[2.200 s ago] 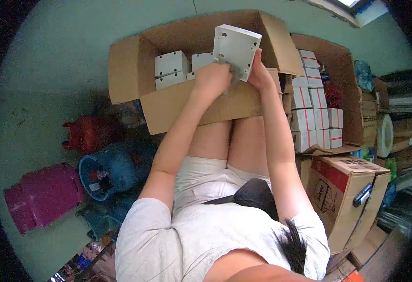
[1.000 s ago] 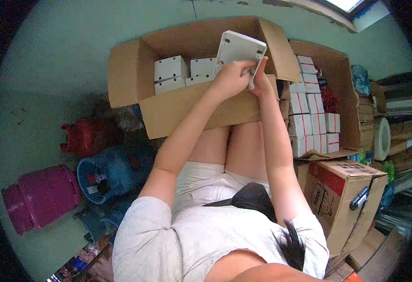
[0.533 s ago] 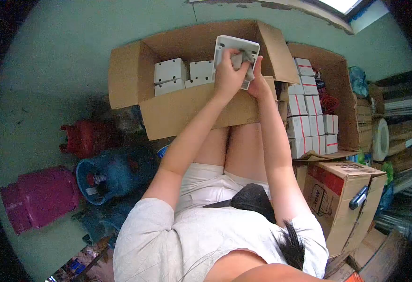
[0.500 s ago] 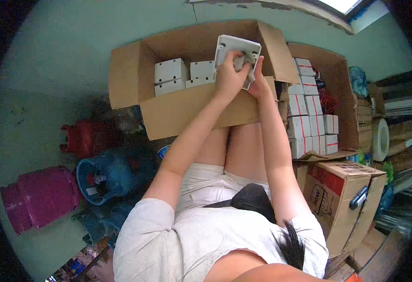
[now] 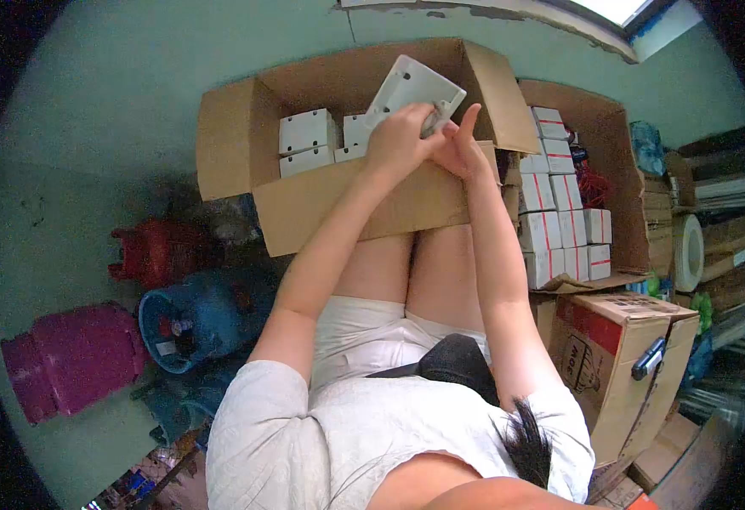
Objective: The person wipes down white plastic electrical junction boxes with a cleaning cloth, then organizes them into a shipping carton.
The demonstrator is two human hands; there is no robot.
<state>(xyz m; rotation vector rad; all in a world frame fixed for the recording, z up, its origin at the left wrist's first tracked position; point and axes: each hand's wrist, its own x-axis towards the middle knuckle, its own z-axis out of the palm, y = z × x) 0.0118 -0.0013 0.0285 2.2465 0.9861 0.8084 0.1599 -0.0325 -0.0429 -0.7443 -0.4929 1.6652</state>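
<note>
A shallow white plastic box (image 5: 408, 88) with small dark holes is held tilted above the front flap of the cardboard carton. My left hand (image 5: 402, 140) is closed on its near edge. A crumpled greyish cloth (image 5: 430, 119) shows partly at those fingers. Just right of it, my right hand (image 5: 464, 151) has its palm turned up and its thumb sticking out, apart from the box. Its fingertips are partly hidden near my left hand. Several similar white boxes (image 5: 306, 130) lie stacked inside the open carton (image 5: 317, 208).
To the right, another open carton (image 5: 623, 170) holds several small white boxes with red stripes (image 5: 544, 229). A closed carton (image 5: 598, 353) stands by my right side. Pink (image 5: 75, 357), blue (image 5: 198, 323) and red gas cylinders (image 5: 160, 251) are at my left. A green wall rises behind.
The white plastic box has tilted and shifted slightly left. My left hand has moved from its inside to its near edge. My right hand has come off its right side, thumb now spread.
</note>
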